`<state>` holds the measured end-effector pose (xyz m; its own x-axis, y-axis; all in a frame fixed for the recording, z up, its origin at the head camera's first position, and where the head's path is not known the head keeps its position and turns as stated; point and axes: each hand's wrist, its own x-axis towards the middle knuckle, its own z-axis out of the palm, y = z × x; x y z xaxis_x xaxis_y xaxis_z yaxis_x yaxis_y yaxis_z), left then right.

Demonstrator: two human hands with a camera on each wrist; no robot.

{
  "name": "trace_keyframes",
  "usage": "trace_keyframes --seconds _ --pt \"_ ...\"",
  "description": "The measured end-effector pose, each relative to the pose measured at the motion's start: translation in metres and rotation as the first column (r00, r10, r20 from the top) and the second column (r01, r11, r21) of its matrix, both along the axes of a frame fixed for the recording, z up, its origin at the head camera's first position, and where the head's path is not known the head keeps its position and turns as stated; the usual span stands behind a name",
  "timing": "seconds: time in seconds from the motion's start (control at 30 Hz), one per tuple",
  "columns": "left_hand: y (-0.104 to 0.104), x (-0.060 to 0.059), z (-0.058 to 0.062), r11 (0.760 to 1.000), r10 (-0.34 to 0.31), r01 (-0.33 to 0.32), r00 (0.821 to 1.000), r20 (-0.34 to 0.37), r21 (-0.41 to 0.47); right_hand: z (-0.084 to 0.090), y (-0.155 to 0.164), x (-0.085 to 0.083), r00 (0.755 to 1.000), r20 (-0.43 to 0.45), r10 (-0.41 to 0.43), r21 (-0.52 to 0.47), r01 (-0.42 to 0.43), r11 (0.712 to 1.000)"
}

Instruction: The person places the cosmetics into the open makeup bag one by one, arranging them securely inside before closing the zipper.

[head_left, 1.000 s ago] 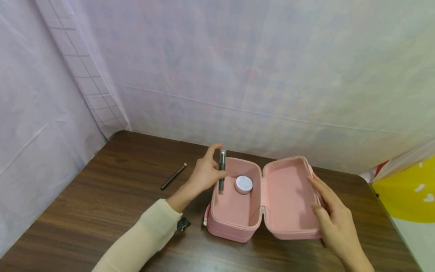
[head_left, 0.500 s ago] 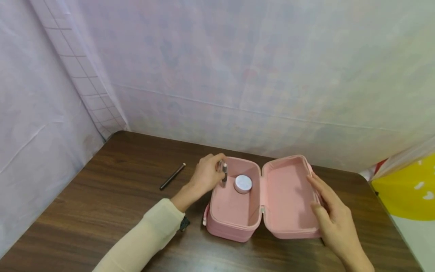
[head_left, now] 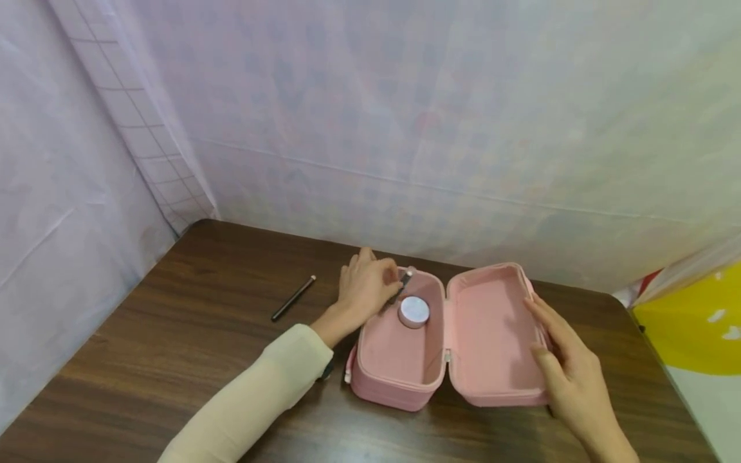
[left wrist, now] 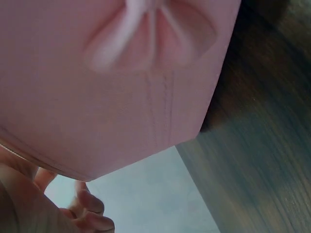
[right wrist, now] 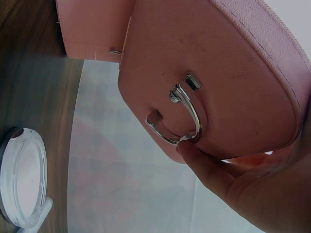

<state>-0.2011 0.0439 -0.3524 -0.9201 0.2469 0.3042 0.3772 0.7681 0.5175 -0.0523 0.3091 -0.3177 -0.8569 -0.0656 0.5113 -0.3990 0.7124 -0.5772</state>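
Observation:
My left hand [head_left: 367, 286] reaches over the left wall of an open pink cosmetic case [head_left: 399, 360]. Its thumb and fingertip pinch a dark pen-like stick [head_left: 407, 278] with a pale end, slanted inside the case near the back wall. A round white-lidded jar [head_left: 413, 311] sits on the case floor just in front of the stick. My right hand [head_left: 570, 370] grips the outer edge of the raised lid [head_left: 492, 334], thumb on the inner side. In the right wrist view a metal handle [right wrist: 197, 114] shows on the lid's outside, by the fingers.
Another slim dark stick [head_left: 294, 298] lies on the brown wooden table [head_left: 173, 334], left of the case. In the right wrist view a round, clear-rimmed object [right wrist: 24, 179] rests on the table beside a white stick [right wrist: 43, 213]. A patterned curtain [head_left: 405, 128] hangs behind.
My left hand has moved right and down into the case; the dark stick went from upright over the left wall to slanted near the back wall. The right hand stays on the lid.

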Motion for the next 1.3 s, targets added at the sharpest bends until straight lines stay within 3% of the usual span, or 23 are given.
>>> trace_keyframes --seconds 0.13,0.23,0.47,0.53,0.67,0.77,0.87,1.07,1.3 --pt "0.003 -0.002 0.000 0.999 0.007 -0.008 1.000 -0.006 -0.031 0.001 0.000 0.001 1.000 0.001 0.006 0.002 -0.006 1.000" --pt "0.005 -0.002 0.001 0.996 -0.026 0.027 1.000 0.004 -0.086 0.002 -0.001 0.001 1.000 -0.001 0.002 0.001 -0.002 1.000" --pt "0.005 0.001 -0.001 0.959 -0.124 0.106 0.991 -0.053 -0.263 0.001 -0.002 0.002 1.000 0.009 -0.009 0.012 0.009 1.000" --pt "0.004 0.002 0.000 0.940 -0.164 0.128 0.983 -0.088 -0.317 0.003 -0.002 0.001 1.000 0.010 -0.016 0.020 0.016 1.000" --pt "0.012 0.001 0.006 0.869 -0.272 0.192 0.955 -0.116 -0.455 0.004 -0.002 0.001 1.000 0.009 -0.028 0.012 0.028 1.000" --pt "0.019 0.000 0.007 0.827 -0.309 0.225 0.947 -0.083 -0.515 0.002 -0.004 0.000 1.000 0.011 -0.022 -0.004 0.023 1.000" --pt "0.023 -0.004 0.004 0.809 -0.313 0.244 0.949 -0.041 -0.535 -0.001 -0.005 -0.001 1.000 0.004 -0.010 -0.023 0.010 1.000" --pt "0.027 -0.010 -0.001 0.809 -0.314 0.266 0.949 -0.002 -0.524 0.000 -0.005 -0.002 1.000 -0.017 0.010 -0.026 -0.010 1.000" --pt "0.022 -0.010 -0.003 0.859 -0.243 0.235 0.969 0.041 -0.454 -0.001 -0.005 -0.004 1.000 0.017 0.003 0.012 -0.004 1.000"
